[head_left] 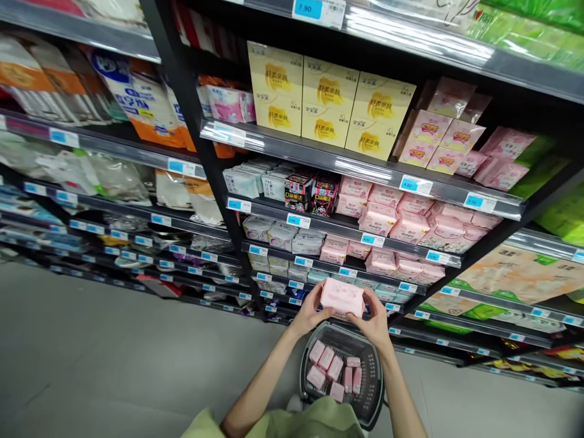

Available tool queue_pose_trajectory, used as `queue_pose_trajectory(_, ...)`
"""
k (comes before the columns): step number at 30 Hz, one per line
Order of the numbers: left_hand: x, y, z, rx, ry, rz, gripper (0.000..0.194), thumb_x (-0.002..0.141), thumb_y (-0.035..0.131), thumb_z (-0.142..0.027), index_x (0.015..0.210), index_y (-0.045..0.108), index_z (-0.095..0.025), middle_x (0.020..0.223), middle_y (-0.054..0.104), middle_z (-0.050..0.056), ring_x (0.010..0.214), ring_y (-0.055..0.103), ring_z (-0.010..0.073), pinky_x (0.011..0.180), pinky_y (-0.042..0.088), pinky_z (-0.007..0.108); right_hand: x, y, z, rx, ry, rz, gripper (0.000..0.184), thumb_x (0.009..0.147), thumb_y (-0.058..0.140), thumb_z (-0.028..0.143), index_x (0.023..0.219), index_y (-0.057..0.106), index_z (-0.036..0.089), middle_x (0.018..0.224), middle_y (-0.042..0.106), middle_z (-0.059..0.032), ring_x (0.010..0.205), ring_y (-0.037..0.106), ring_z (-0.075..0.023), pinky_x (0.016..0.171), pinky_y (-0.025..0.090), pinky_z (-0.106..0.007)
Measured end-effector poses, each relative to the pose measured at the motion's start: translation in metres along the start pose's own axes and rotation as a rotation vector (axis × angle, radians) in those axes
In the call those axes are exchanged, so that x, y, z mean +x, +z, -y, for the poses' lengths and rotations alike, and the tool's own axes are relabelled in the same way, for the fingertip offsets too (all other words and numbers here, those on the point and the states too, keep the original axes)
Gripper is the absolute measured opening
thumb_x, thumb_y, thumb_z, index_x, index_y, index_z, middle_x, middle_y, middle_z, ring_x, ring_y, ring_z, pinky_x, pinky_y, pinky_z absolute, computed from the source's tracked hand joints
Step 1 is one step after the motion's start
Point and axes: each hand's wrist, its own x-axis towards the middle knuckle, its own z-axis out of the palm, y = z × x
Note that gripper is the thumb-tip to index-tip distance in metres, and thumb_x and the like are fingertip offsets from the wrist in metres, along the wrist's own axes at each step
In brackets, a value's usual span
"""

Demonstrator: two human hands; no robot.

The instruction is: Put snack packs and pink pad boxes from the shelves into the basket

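Observation:
A small pink soft pack (342, 297) is held between both hands in front of the lower shelves. My left hand (311, 311) grips its left end, fingers curled around it. My right hand (375, 316) grips its right end the same way. Directly below the hands a dark grey shopping basket (374, 404) sits on the floor, holding several more pink packs (334, 368) lying side by side.
Black store shelving (347, 163) runs across the view with blue price tags. Pink packs (401, 219) fill the middle shelves, yellow boxes (326, 100) stand above, white packs (283, 234) to the left. Grey floor (114, 359) lies at lower left. Green packs (561, 213) at right.

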Motion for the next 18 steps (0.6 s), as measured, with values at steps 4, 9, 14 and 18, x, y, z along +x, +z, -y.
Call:
queue_pose_trajectory(4, -0.004, -0.018, -0.023, 0.271, 0.116, 0.021, 0.089, 0.067, 0.097, -0.04, 0.144, 0.057, -0.021, 0.15, 0.06, 0.019, 0.135, 0.06, 0.0368, 0.116, 0.047, 0.047, 0.001, 0.0, 0.016, -0.21, -0.283, 0.174, 0.057, 0.079, 0.089, 0.031, 0.134, 0.071, 0.03, 0.136, 0.075, -0.0117, 0.128, 0.068, -0.0361, 0.111, 0.053, -0.053)
queue_pose_trajectory(9, 0.001, -0.016, -0.028, 0.815, 0.313, 0.148, 0.076, 0.08, 0.066, -0.004, 0.15, 0.054, -0.029, 0.149, 0.059, 0.011, 0.142, 0.053, 0.0291, 0.122, 0.044, 0.047, -0.004, 0.001, 0.003, -0.465, -0.401, 0.263, 0.063, 0.092, 0.069, 0.019, 0.152, 0.057, 0.032, 0.145, 0.069, -0.01, 0.137, 0.062, -0.033, 0.113, 0.053, -0.053)
queue_pose_trajectory(14, 0.023, 0.004, -0.001, 1.044, 0.37, 0.312, 0.071, 0.08, 0.066, -0.007, 0.148, 0.055, -0.024, 0.14, 0.062, 0.012, 0.132, 0.058, 0.0306, 0.111, 0.052, 0.046, -0.018, -0.005, -0.017, -0.512, -0.34, 0.209, 0.063, 0.094, 0.072, 0.024, 0.154, 0.055, 0.03, 0.148, 0.067, -0.0116, 0.139, 0.06, -0.0314, 0.115, 0.052, -0.053)
queue_pose_trajectory(18, 0.066, 0.017, 0.009, 1.1, 0.388, 0.349, 0.066, 0.078, 0.07, -0.009, 0.142, 0.056, -0.021, 0.138, 0.063, 0.014, 0.128, 0.059, 0.0319, 0.11, 0.051, 0.046, -0.048, -0.018, -0.03, -0.434, -0.193, -0.045, 0.046, 0.101, 0.066, 0.03, 0.146, 0.062, 0.028, 0.149, 0.066, -0.0136, 0.14, 0.06, -0.03, 0.117, 0.051, -0.054)
